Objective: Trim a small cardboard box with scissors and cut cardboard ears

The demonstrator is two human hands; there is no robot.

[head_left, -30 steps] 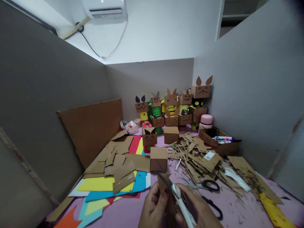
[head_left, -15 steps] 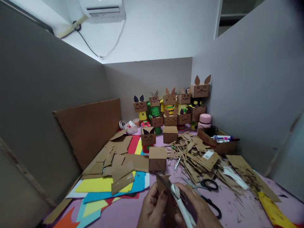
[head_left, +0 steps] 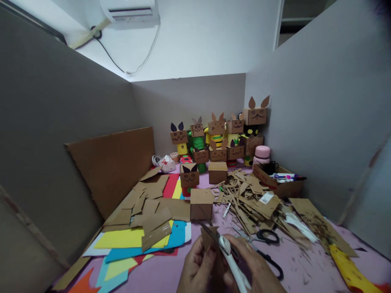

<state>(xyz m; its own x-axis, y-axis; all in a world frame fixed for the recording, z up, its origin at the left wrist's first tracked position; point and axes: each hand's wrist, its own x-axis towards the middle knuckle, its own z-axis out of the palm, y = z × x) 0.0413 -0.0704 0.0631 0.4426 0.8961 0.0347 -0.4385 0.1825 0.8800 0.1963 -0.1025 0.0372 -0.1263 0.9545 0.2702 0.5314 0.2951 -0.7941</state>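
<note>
Low in the middle, my left hand point(head_left: 195, 264) is closed on a narrow piece of cardboard point(head_left: 215, 264), held roughly upright. White-handled scissors point(head_left: 231, 260) are in my right hand point(head_left: 252, 266), with their blades across the top of that piece. How far the blades have cut in, I cannot tell. Just beyond the blades stands a plain small cardboard box point(head_left: 202, 205). Black-handled scissors point(head_left: 265, 248) lie open on the purple table surface, right of my right hand.
Cardboard scraps point(head_left: 244, 195) are heaped at the right. Coloured paper point(head_left: 122, 240) and cardboard sheets point(head_left: 152, 209) cover the left. Box-headed cardboard animal figures point(head_left: 217, 126) stand at the back, beside a pink flask point(head_left: 262, 154) and an open box of pens point(head_left: 284, 189). Grey partitions enclose the table.
The whole view has shifted slightly to the left. Both hands, the scissors and the cardboard piece hold almost the same pose.
</note>
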